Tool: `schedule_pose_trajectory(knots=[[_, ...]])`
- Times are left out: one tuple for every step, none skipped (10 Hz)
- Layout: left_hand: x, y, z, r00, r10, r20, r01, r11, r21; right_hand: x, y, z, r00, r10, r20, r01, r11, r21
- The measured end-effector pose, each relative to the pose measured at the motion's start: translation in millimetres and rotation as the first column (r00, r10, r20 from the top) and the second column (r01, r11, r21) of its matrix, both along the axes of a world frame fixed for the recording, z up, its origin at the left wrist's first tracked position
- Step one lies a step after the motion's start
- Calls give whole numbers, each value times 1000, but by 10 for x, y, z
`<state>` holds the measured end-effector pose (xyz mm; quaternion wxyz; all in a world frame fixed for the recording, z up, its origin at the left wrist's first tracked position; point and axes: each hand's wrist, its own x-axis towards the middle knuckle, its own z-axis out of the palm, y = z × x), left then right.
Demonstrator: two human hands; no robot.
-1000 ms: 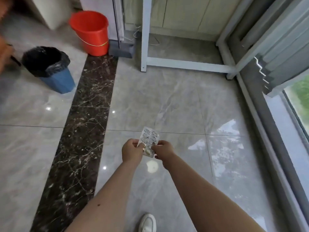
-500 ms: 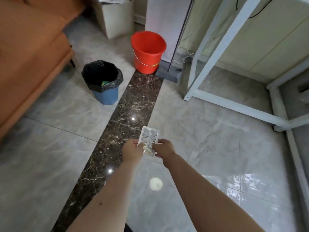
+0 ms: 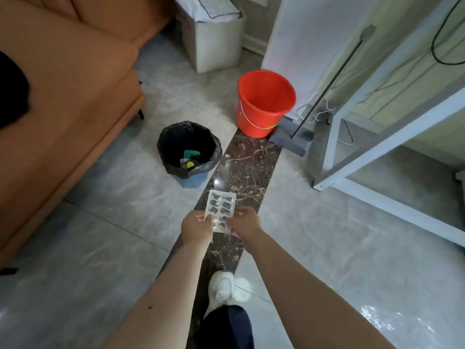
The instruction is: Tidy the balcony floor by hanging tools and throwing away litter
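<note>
Head view, item one: silver foil blister pack of pills (image 3: pixel 221 210), held up between my left hand (image 3: pixel 197 229) and right hand (image 3: pixel 243 224), fingers of both clamped on its lower edges. Change: black-lined blue waste bin (image 3: pixel 189 149) has come from far left to just ahead, so I judge the drop is close. Item two: red plastic bucket (image 3: pixel 264 103) beyond

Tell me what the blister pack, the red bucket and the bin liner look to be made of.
Blister pack: clear plastic bubbles on a silvery backing, probably foil; it glints.
Red bucket: smooth moulded plastic with a slight sheen and a thin wire handle.
Bin liner: thin black plastic film, crinkled and folded over the rim.
</note>
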<state>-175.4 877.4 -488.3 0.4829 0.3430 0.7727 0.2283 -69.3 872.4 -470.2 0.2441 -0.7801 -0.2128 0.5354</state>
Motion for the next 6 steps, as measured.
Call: schedule_pose_trajectory(knots=[[-26, 488, -112, 999, 41, -24, -41, 999, -16, 0, 516, -121, 994, 109, -31, -109, 994, 11], [-34, 998, -252, 992, 104, -78, -107, 994, -37, 8, 1049, -204, 977, 191, -95, -190, 982, 17], [-50, 1481, -371, 986, 146, -85, -151, 987, -62, -44, 1555, -340, 965, 234, -115, -237, 971, -13], [-92, 1817, -465, 986, 155, -65, -157, 987, -36, -108, 1904, -446, 969, 213, -127, -215, 976, -8], [-173, 2114, -480, 984, 176, -28, -177, 983, -41, -212, 2230, -503, 978, 200, -61, -201, 980, -7], [-286, 2312, -550, 988, 153, -32, -155, 986, -66, -280, 2409, -571, 988, 153, -3, -153, 988, -14]])
